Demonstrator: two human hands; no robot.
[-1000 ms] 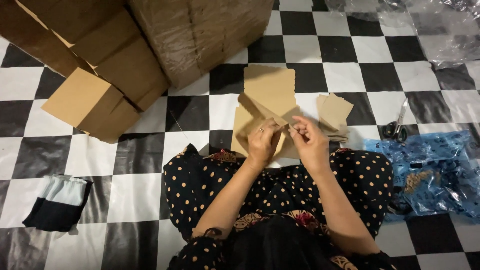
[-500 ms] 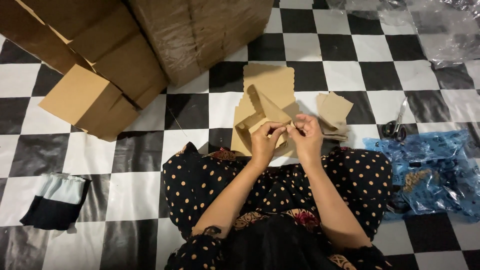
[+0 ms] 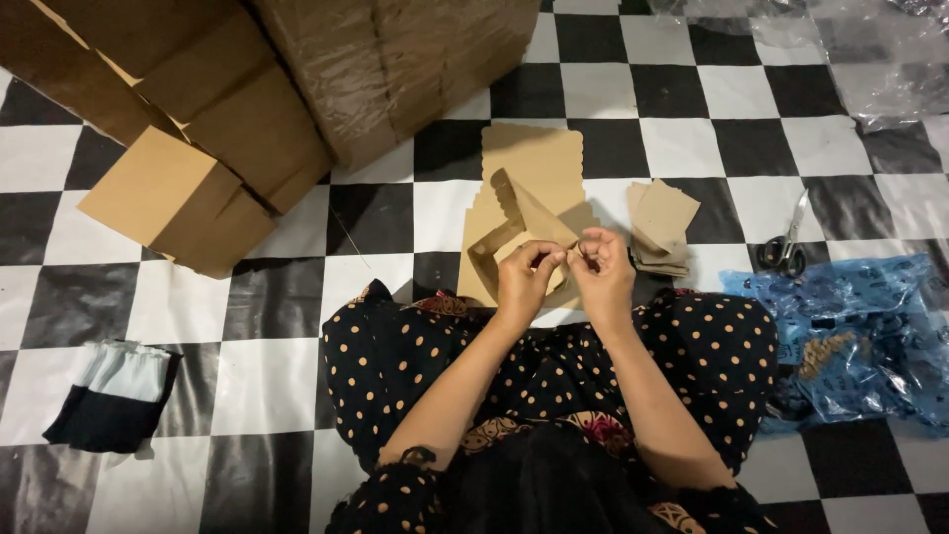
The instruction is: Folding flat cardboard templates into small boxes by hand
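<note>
Just in front of the flat stack of brown bags [image 3: 534, 163], the left hand [image 3: 524, 282] and right hand [image 3: 603, 277] are both pinching a half-opened paper bag [image 3: 519, 222] (apparently fitting its handle), calling next for a careful pull.

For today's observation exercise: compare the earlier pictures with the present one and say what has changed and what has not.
The brown paper bag has been opened and raised more upright, both hands keeping their grip. The left hand and right hand barely shifted. The flat stack, small card pile, scissors and boxes stayed put.
</note>
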